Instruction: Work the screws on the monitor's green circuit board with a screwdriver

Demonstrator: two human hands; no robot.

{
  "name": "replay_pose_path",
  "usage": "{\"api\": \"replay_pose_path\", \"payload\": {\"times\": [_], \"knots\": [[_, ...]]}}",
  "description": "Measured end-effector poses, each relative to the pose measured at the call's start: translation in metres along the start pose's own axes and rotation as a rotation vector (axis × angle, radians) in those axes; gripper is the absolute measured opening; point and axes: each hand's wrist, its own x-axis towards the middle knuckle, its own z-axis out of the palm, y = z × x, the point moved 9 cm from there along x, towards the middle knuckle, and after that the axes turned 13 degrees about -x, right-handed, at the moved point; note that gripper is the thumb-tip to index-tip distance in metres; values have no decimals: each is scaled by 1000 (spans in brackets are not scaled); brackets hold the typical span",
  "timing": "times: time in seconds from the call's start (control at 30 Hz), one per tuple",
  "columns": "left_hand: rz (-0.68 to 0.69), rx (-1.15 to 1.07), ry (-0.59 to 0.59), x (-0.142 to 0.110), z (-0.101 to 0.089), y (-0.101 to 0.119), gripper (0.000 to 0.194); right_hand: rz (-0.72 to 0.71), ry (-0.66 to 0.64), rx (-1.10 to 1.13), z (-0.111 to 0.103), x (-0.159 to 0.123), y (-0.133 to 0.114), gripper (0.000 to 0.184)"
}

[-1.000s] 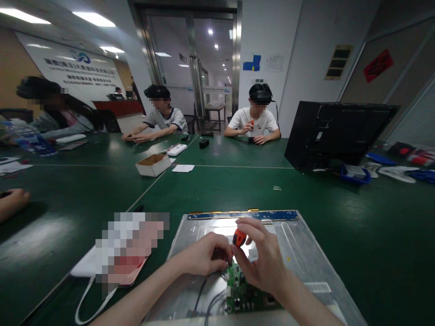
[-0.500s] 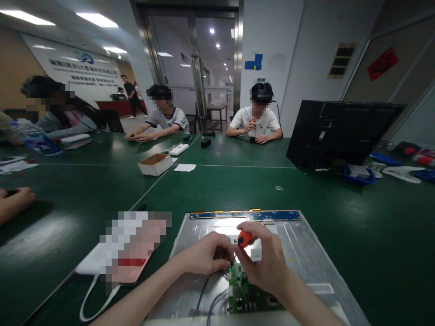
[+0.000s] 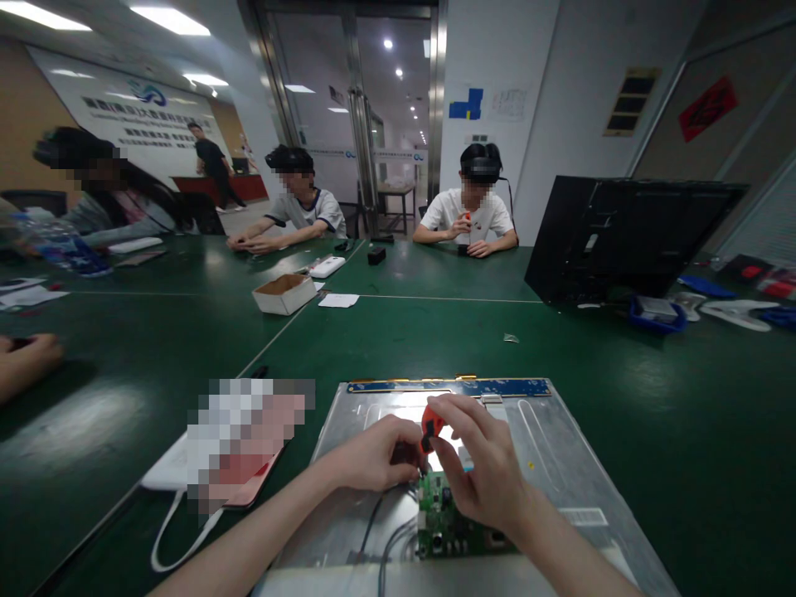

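Note:
My right hand [image 3: 488,464] pinches the red-and-black handle of a screwdriver [image 3: 431,424] between thumb and fingers. The handle sits above the top left corner of a green circuit board [image 3: 460,522]; the tip is hidden near my left hand. My left hand [image 3: 385,454] has its fingers curled together at that same corner, and what they hold, if anything, cannot be made out. Beneath both hands lies a silver metal panel [image 3: 578,473] with a blue strip board [image 3: 448,387] along its far edge. Dark cables [image 3: 389,551] run beside the green board's left side.
Left of the panel are a white power bank and a pink phone [image 3: 274,448], with a white cable [image 3: 162,543]. A small open box [image 3: 283,296] stands farther off. A black monitor [image 3: 628,240] is at right. Several people sit around the green table [image 3: 429,332].
The screwdriver handle has turned and shifted slightly left in my right hand's fingers. My left hand keeps its place by the board corner. A person in the background has walked left.

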Motion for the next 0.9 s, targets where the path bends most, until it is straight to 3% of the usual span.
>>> {"api": "replay_pose_path", "payload": {"times": [0.2, 0.5, 0.7, 0.9], "knots": [[-6, -22, -43, 2, 2, 1, 11, 45, 115, -63, -4, -5, 6, 39], [15, -32, -15, 1, 0, 3, 12, 20, 77, -11, -4, -4, 5, 44], [-15, -34, -9, 1, 0, 0, 11, 25, -20, -7, 0, -3, 5, 47], [12, 19, -37, 2, 1, 2, 4, 51, 75, -54, -5, -3, 7, 41]]}}
